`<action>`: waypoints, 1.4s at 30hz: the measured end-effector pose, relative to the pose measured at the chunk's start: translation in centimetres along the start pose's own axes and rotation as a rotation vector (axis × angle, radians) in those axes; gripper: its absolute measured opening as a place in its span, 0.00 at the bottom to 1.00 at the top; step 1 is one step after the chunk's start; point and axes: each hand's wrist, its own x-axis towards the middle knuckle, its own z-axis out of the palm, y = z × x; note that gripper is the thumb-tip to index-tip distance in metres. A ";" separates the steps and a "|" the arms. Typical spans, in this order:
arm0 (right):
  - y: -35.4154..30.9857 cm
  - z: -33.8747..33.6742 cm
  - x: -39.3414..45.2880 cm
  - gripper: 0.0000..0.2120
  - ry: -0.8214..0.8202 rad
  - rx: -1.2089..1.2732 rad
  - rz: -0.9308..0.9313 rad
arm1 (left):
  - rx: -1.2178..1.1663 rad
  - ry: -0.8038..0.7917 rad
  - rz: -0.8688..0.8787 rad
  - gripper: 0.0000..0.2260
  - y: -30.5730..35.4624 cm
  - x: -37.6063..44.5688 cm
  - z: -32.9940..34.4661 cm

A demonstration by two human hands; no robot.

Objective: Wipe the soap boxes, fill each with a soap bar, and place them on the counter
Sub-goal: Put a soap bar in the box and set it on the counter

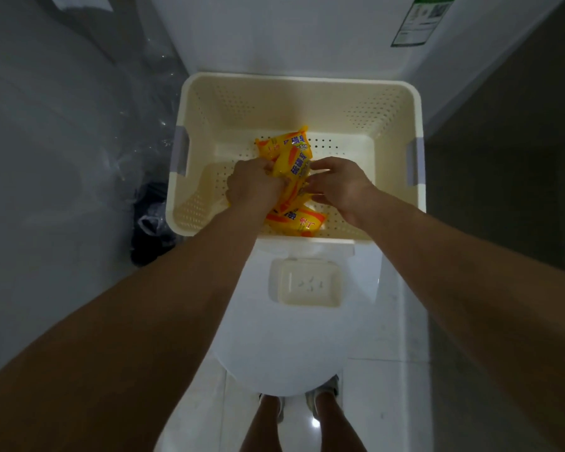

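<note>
Blurred Chinese print on soap packets (292, 159)

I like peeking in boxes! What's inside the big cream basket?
The basket holds yellow soap packets. Both hands, left hand and right hand, cover the middle ones, so a full count is hidden.

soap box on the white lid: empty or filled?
Empty. The soap box lies open-side up; its bare floor shows, no bar inside.

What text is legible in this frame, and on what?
Yellow soap packets in the basket: large blue Chinese characters, too blurred to quote reliably.
Lower soap packet: red characters, upside down and blurred, unreadable.
Green-and-white label on the white appliance: a QR code and fine print, too small to read.
Soap box: no text.
</note>
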 end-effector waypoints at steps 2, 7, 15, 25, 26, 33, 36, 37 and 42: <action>0.5 -0.4 -0.4 0.20 0.017 -0.070 -0.045 | -0.077 -0.004 0.035 0.17 -0.2 -0.7 -0.4; 1.1 -0.9 -1.4 0.20 0.110 -0.196 -0.186 | -0.187 0.005 0.094 0.15 -0.5 -2.1 -2.4; -0.7 -1.1 -6.3 0.11 0.140 -0.083 -0.332 | -0.579 -0.296 0.173 0.11 1.2 -7.7 -8.2; 2.1 -2.4 -15.9 0.07 0.059 0.146 -0.328 | -0.640 -0.199 0.162 0.18 -0.3 -14.9 -9.9; 2.6 -2.4 -16.4 0.08 0.072 0.168 -0.313 | -0.646 -0.163 0.160 0.17 -0.6 -15.5 -9.5; 6.8 -2.3 -17.5 0.06 0.166 0.153 -0.242 | -0.670 -0.052 0.146 0.09 -3.9 -18.2 -5.5; 9.2 -1.9 -16.8 0.05 0.234 0.054 -0.184 | -0.620 0.002 0.111 0.08 -5.5 -18.6 -3.2; 10.0 -1.8 -16.4 0.06 0.254 0.030 -0.165 | -0.588 0.020 0.102 0.08 -5.9 -18.6 -2.4; 13.2 -0.9 -13.6 0.14 0.333 -0.064 -0.094 | -0.414 0.049 0.055 0.10 -7.6 -17.5 1.5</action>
